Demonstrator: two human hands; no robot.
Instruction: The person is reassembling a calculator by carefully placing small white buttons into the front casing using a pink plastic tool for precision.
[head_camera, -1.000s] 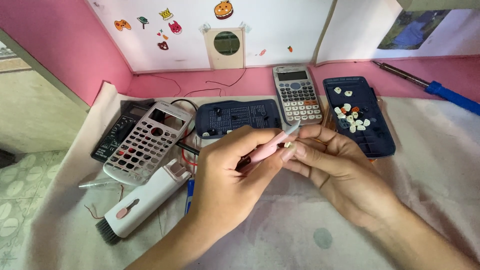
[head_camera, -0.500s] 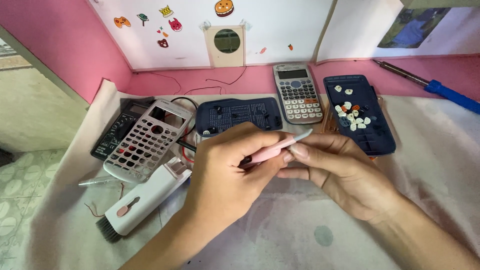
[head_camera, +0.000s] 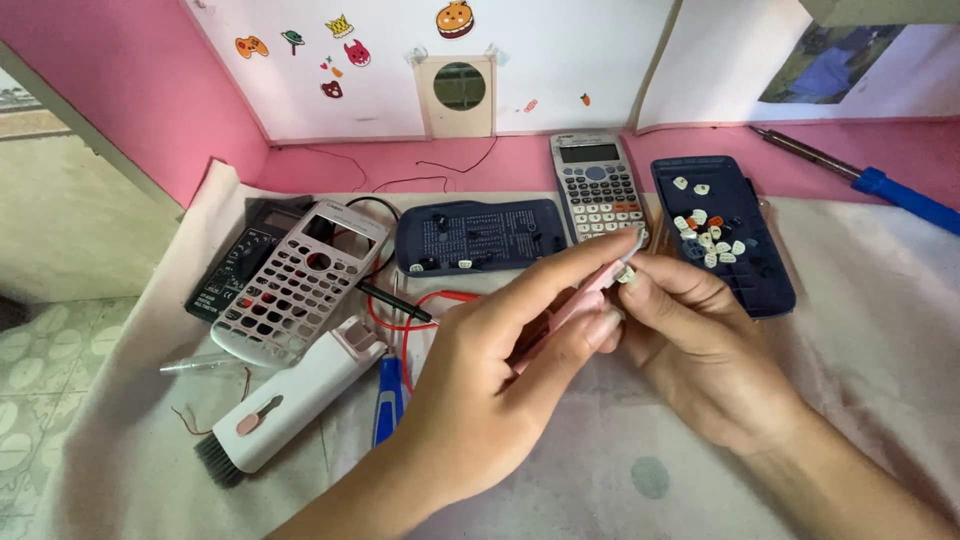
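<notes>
My left hand (head_camera: 490, 390) grips a slim pink tool (head_camera: 580, 295) that slants up to the right. Its pale tip (head_camera: 632, 245) meets a tiny white key cap (head_camera: 628, 274) pinched in the fingers of my right hand (head_camera: 700, 350). Both hands hover over the cloth, just in front of a grey calculator (head_camera: 597, 187). To the right lies a dark blue calculator shell (head_camera: 765, 285) with several loose key caps (head_camera: 708, 238) inside. A dark blue calculator back (head_camera: 480, 235) lies left of the grey calculator.
A grey empty keypad frame (head_camera: 295, 285) lies at left over a black multimeter (head_camera: 235, 262), with red and black leads (head_camera: 395, 300). A white cleaning brush (head_camera: 290, 400) and a blue pen (head_camera: 388, 398) lie nearer. A blue-handled screwdriver (head_camera: 900, 195) lies on the pink ledge, far right.
Both hands rose slightly toward the grey calculator. The pink tool's tip stays at the key cap in my right fingers.
</notes>
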